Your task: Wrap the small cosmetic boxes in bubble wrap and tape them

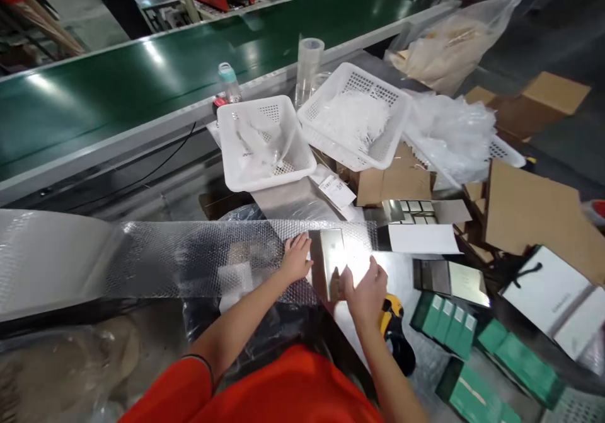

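A flat shiny box with a dark band and a gold panel (333, 256) lies on a long strip of bubble wrap (198, 253). My left hand (297, 259) rests at the box's left end, fingers stretched out over the wrap. My right hand (367, 289) is at the right end, thumb and fingers curled about the box's near right corner. Strong glare whitens the surface between them, so its edge there is hard to make out. A yellow and black tape dispenser (394, 328) sits just beyond my right hand.
Behind are white baskets (227, 158) (390, 155) with plastic pieces, a tape roll (309, 63) and a green conveyor belt (189, 63). Rightward lie green boxes (449, 325), an open carton (529, 208), a white paper bag (548, 290) and a similar gold box (467, 282).
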`<state>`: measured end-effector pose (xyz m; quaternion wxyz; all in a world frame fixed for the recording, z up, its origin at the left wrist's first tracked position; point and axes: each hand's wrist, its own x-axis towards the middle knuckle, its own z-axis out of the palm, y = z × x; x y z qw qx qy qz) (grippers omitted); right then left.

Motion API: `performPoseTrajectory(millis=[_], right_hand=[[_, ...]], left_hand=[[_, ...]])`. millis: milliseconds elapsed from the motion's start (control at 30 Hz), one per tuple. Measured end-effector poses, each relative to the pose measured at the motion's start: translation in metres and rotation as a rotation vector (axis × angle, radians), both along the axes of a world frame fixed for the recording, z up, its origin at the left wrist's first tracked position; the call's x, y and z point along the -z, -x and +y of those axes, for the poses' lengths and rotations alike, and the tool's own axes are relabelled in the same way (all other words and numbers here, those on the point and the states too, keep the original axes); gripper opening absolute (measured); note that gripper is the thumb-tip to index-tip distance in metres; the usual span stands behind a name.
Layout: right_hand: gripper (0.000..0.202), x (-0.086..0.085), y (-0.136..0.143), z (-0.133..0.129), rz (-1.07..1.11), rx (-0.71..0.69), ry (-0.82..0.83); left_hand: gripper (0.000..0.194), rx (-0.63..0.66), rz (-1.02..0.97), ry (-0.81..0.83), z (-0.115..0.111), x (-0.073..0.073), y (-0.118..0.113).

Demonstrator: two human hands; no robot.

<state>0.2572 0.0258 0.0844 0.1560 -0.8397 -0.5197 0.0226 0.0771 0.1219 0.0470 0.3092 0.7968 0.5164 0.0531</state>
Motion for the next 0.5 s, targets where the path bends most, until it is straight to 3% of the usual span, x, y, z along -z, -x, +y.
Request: performPoseTrajectory(millis=[100, 200, 367, 500], right_hand=[[0.073, 0.005, -0.029, -0.066, -0.114, 0.111, -0.006], [0.062, 0.009, -0.035, -0.112, -0.132, 0.174, 0.236], [0.038, 0.005, -0.032, -0.138, 0.06, 0.283, 0.589], [0.03, 0.001, -0.048, -0.164, 0.107, 0.302, 0.677]], left_hand=[[0.046, -0.191, -0.169, 0.089, -0.001, -0.003, -0.017], [0.041, -0.304, -0.236, 0.266, -0.003, -0.003, -0.04], [0.042, -0.35, -0.223, 0.283, -0.004, -0.001, -0.054], [0.039, -0.367, -0.283, 0.295, -0.005, 0.0, -0.049]])
